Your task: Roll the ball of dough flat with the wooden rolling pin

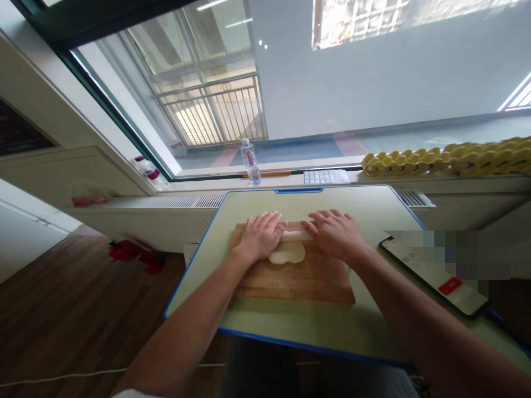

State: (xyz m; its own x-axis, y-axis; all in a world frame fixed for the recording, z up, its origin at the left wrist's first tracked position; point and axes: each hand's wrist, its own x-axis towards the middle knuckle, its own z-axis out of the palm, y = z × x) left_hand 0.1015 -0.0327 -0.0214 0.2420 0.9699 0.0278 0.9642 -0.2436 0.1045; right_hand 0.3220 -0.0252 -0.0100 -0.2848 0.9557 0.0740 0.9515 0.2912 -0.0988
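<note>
A pale rolling pin [295, 236] lies across a wooden cutting board [290, 284], at the far edge of a flat, rounded piece of dough [287, 253]. My left hand [263, 235] rests over the pin's left end, fingers stretched forward and thumb toward the middle. Over the right end lies my right hand [334, 232], its fingers likewise extended and flat rather than wrapped round. Both palms hide the ends of the pin. Part of the dough's left side is close to my left hand.
The board sits on a pale table [265, 202] with a blue edge. At the right lies a phone [431, 273]. A water bottle [250, 163], a blue-and-white card [318, 177] and yellow egg trays [448, 157] line the windowsill. A red fire extinguisher [124, 251] is on the floor.
</note>
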